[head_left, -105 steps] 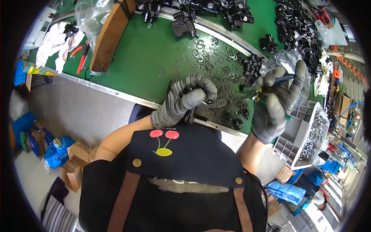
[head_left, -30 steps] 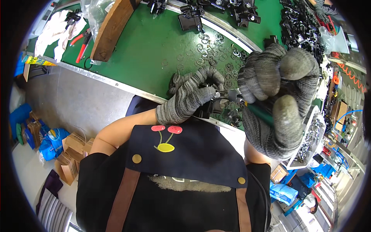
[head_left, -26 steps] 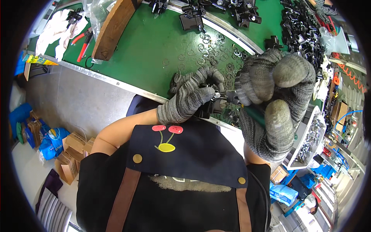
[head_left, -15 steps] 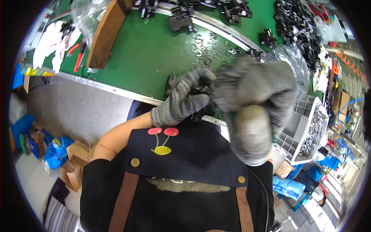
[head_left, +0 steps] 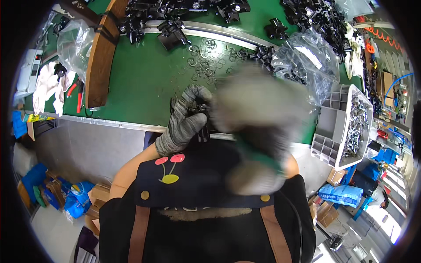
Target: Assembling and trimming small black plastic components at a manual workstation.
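Note:
My left hand (head_left: 180, 122), in a grey knitted glove, is closed around a small black metal part (head_left: 203, 133) at the table's near edge. Its thumb and curled fingers cover much of the part, whose lower end sticks out below the thumb. Just to the right, my right hand (head_left: 263, 105), gloved in grey too, is heavily smeared by motion. Its fingers cannot be made out, nor whether it holds anything. Beyond both hands, many thin ring clips (head_left: 205, 65) lie scattered on the green tabletop (head_left: 140, 83).
A metal rail (head_left: 210, 32) crosses the table, with black assemblies (head_left: 172, 34) along it. A wooden board (head_left: 100, 65) stands left, near red-handled pliers (head_left: 80, 97). At right are a plastic bag (head_left: 307, 59), a heap of black parts (head_left: 318, 22) and a grey-white bin (head_left: 335, 127) with small metal pieces.
The view has shifted, so the table appears lower and more of its far side shows. My left hand keeps its grip on the black part; my right hand stays beside it, blurred in both frames.

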Demonstrator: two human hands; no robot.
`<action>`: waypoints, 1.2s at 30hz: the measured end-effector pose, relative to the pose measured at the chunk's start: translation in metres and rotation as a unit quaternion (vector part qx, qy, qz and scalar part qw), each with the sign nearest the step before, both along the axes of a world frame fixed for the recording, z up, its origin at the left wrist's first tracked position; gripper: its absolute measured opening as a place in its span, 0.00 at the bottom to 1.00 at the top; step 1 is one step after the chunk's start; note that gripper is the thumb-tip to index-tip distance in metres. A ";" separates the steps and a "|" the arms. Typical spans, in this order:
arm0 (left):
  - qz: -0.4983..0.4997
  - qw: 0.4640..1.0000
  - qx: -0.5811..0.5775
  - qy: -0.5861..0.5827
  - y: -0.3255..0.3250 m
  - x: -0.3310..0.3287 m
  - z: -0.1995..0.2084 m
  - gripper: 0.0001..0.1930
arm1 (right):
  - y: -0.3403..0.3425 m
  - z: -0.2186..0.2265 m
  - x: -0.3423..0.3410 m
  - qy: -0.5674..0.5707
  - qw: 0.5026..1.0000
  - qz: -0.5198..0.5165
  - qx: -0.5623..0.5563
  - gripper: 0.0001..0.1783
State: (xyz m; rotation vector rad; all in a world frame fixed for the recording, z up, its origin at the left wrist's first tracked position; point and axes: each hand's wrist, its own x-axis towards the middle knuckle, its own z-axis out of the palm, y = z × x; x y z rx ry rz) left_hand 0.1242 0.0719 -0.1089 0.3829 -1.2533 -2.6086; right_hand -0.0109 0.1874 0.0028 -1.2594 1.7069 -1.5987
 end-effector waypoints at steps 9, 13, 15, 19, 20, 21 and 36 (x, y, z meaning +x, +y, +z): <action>0.020 0.993 0.065 0.096 -0.001 -0.004 -0.014 0.17 | 0.034 -0.082 -0.092 0.426 0.777 -0.237 0.399 0.09; 0.022 0.995 0.069 0.066 -0.001 -0.003 -0.013 0.24 | 0.037 -0.087 -0.093 0.475 0.761 -0.199 0.395 0.10; 0.020 0.997 0.065 0.041 -0.003 0.000 -0.011 0.21 | 0.024 -0.057 -0.060 0.203 0.932 -0.178 0.243 0.12; 0.016 1.000 -0.011 -0.022 -0.007 -0.001 0.002 0.16 | -0.011 -0.025 -0.005 0.337 0.933 -0.065 0.107 0.09; 0.031 0.995 -0.083 -0.042 -0.007 -0.001 0.007 0.16 | -0.012 -0.025 -0.004 0.337 0.933 -0.066 0.107 0.09; 0.046 0.985 -0.155 -0.062 -0.008 -0.001 0.010 0.16 | -0.014 -0.026 -0.003 0.321 0.941 -0.056 0.094 0.08; 0.131 0.953 -0.267 -0.064 0.000 0.003 -0.005 0.13 | -0.016 -0.038 0.004 0.162 0.977 -0.107 0.089 0.08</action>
